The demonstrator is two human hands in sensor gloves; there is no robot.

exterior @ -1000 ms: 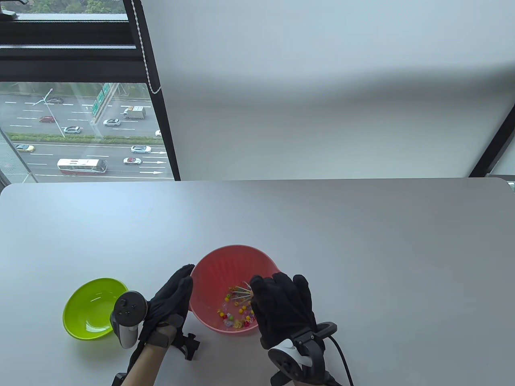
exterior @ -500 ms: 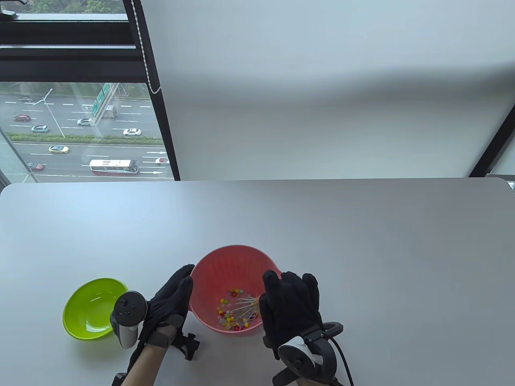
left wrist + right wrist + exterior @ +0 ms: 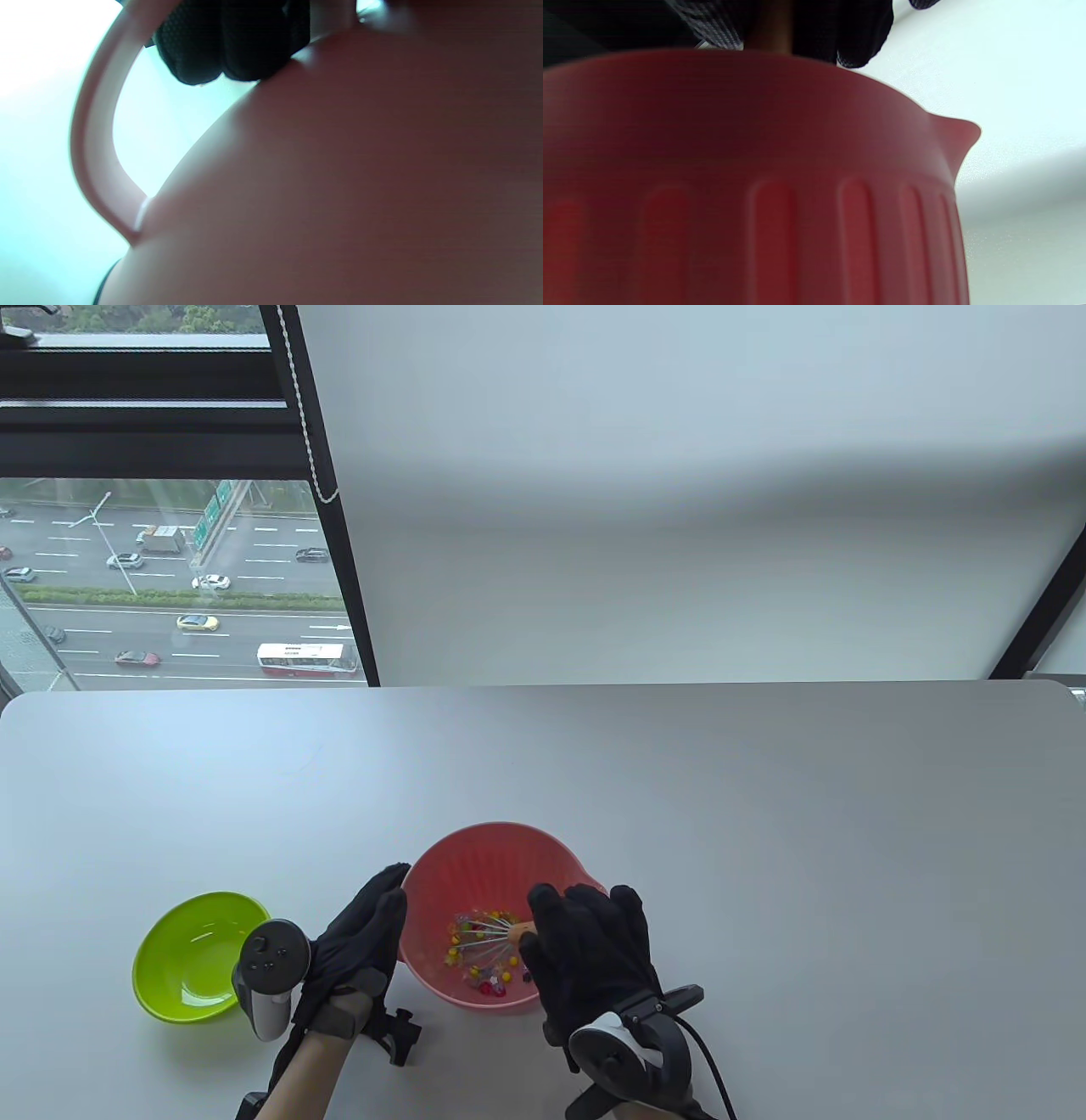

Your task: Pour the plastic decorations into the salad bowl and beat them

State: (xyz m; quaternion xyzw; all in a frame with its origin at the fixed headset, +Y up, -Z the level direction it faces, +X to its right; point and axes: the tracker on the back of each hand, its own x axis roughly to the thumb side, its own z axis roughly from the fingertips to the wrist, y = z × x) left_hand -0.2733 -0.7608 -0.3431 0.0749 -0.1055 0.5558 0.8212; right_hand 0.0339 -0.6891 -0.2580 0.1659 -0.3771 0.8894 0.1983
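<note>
Down at the near middle of the grey tabletop (image 3: 764,780), the pink salad bowl (image 3: 492,857) stands upright with its pour spout toward the right. Small plastic decorations (image 3: 475,959) in yellow, red and clear lie scattered across its bottom. The right hand (image 3: 594,950) hangs over the bowl's right rim, its fingers curled round the orange handle of a wire whisk (image 3: 496,937), whose thin wires reach leftward down among the decorations. In the right wrist view the handle shows between the gloved fingers (image 3: 861,34) just above the ribbed outer wall. The left hand (image 3: 356,942) lies flat against the bowl's left outer side, fingers straight and together, pointing toward the far edge; the left wrist view shows its fingertips (image 3: 229,42) touching the wall beside the bowl's looped handle (image 3: 93,140). A lime-green bowl (image 3: 199,954) sits to the left, just beyond the left hand, apart from the salad bowl.
</note>
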